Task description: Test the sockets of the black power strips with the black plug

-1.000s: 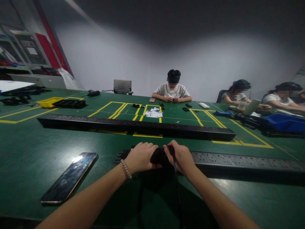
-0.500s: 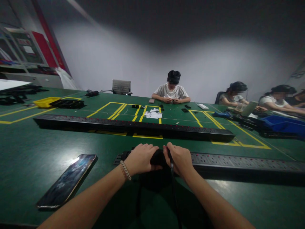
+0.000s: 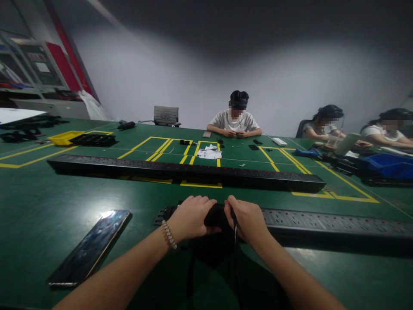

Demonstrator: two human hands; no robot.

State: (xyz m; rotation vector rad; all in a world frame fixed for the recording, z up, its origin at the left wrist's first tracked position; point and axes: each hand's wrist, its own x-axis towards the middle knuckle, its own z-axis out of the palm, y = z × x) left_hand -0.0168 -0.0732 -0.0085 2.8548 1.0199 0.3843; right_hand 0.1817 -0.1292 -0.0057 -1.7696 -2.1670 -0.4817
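A long black power strip (image 3: 322, 221) with rows of sockets and small red dots lies across the table in front of me. Over its left part, my left hand (image 3: 192, 217) is closed around a dark block-like piece (image 3: 214, 216), whose exact kind I cannot make out. Beside it my right hand (image 3: 247, 217) pinches a black cable (image 3: 236, 254), which hangs down toward me. The fingertips and the cable's upper end are partly hidden. A black slotted end (image 3: 159, 218) shows left of my left hand.
Another long power strip (image 3: 180, 171) lies farther back. A phone (image 3: 92, 247) rests at left. Beyond are a yellow tray (image 3: 64, 138), white papers (image 3: 209, 152), blue bins (image 3: 392, 165) and yellow tape lines. A person (image 3: 237, 118) sits opposite; others sit at right.
The view has shifted slightly. Both hands keep their grips, and my right hand appears a little lower and farther right.
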